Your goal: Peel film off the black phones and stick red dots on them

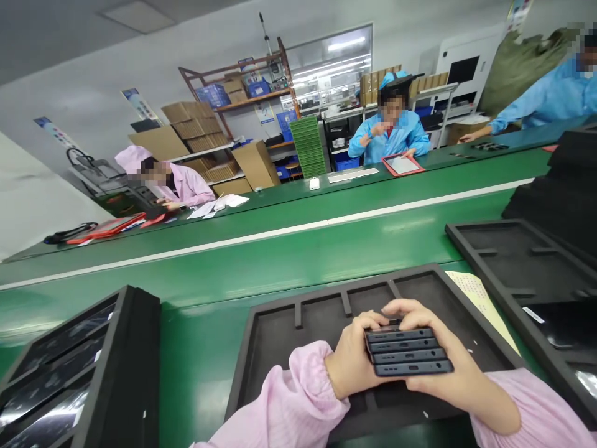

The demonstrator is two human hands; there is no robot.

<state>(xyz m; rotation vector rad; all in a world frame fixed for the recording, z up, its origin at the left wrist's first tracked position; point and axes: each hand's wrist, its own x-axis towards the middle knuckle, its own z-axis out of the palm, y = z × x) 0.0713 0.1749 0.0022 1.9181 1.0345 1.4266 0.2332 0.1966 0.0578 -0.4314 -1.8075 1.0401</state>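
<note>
A stack of several dark smartphones (407,356) is gripped between my two hands, with the port ends facing me. My left hand (351,364) wraps around the stack's left side. On the opposite side, my right hand (459,367) closes around it, thumb below and fingers over the far end. The stack is above a black foam tray (275,339) with short divider ribs. No phones show in the visible part of this tray; my hands and sleeves hide some of it.
Stacked black trays (140,361) with glossy phones stand at left. Another black tray (517,242) holds a dark phone (555,323) at right, beside a yellow label sheet (480,302). Beyond the green conveyor (298,261), co-workers sit along the far bench.
</note>
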